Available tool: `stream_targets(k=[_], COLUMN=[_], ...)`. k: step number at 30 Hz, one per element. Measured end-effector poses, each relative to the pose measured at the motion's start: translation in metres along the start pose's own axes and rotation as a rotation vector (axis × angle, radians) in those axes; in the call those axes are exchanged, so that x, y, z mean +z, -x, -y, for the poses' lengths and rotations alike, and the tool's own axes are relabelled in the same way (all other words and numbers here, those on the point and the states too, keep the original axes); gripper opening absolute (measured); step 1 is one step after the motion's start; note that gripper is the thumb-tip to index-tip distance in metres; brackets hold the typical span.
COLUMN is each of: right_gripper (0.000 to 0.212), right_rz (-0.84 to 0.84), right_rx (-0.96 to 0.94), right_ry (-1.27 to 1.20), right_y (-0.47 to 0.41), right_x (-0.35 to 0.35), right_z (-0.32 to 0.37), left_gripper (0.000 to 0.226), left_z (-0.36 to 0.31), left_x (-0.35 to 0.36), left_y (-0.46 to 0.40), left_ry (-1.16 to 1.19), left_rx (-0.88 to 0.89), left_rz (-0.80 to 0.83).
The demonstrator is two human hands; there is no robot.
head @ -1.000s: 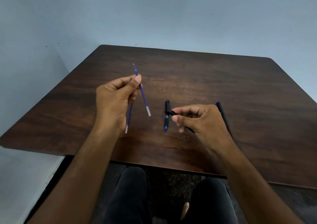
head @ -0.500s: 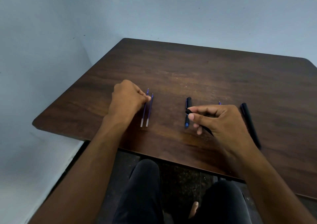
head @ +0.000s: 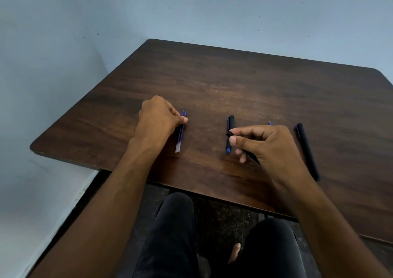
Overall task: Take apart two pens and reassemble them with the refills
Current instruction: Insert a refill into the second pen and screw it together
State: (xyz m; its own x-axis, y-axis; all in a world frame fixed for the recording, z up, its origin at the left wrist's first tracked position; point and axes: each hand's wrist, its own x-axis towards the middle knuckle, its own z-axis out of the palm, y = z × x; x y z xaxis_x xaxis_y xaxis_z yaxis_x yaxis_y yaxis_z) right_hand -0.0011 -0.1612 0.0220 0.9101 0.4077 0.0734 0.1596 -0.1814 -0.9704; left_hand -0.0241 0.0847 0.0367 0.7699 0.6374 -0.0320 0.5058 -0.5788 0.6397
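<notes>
Two thin blue refills (head: 180, 134) lie side by side on the dark wooden table (head: 244, 86). My left hand (head: 158, 120) rests on them, thumb and fingers pinching their upper part. My right hand (head: 265, 144) holds a black pen barrel (head: 251, 155) between thumb and fingers, just above the table. A black pen part with a blue end (head: 229, 135) lies between my hands. A whole black pen (head: 307, 151) lies to the right of my right hand. A small blue tip (head: 269, 123) shows behind my right hand; the rest is hidden.
The table's near edge (head: 191, 190) runs just in front of my wrists, with my legs in dark trousers (head: 176, 235) below it. Pale blue walls (head: 63, 43) close in behind and on the left.
My left hand came down from the air and laid both refills flat on the table, side by side. My right hand kept its hold on the black barrel.
</notes>
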Motion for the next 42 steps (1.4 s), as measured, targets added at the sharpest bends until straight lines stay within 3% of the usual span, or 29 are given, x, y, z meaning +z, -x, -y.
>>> stream_targets(k=[10, 15, 19, 24, 30, 36, 42], right_gripper=[0.009, 0.013, 0.013, 0.010, 0.012, 0.018, 0.018], right_rz=[-0.060, -0.165, -0.257, -0.275, -0.273, -0.302, -0.402], right_rx=[0.033, -0.003, 0.022, 0.060, 0.109, 0.135, 0.120], right_ry=[-0.128, -0.152, -0.247, -0.286, -0.349, -0.196, 0.398], right_y=[-0.002, -0.004, -0.005, -0.003, -0.002, -0.001, -0.002], right_x=[0.005, 0.005, -0.004, -0.019, -0.032, -0.049, -0.057], right_z=[0.004, 0.007, 0.007, 0.003, -0.002, -0.006, -0.007], left_gripper=[0.014, 0.008, 0.014, 0.024, 0.020, 0.013, 0.013], left_z=[0.000, -0.024, -0.038, -0.050, -0.066, -0.068, -0.067], left_x=[-0.005, 0.009, 0.026, 0.042, 0.055, 0.059, 0.061], left_y=[0.013, 0.047, 0.062, 0.075, 0.089, 0.090, 0.089], left_ry=[0.129, 0.411, 0.548, 0.489, 0.402, 0.374, 0.328], left_rx=[0.096, 0.341, 0.406, 0.444, 0.469, 0.403, 0.393], left_rz=[-0.056, 0.117, 0.200, 0.266, 0.156, 0.133, 0.152])
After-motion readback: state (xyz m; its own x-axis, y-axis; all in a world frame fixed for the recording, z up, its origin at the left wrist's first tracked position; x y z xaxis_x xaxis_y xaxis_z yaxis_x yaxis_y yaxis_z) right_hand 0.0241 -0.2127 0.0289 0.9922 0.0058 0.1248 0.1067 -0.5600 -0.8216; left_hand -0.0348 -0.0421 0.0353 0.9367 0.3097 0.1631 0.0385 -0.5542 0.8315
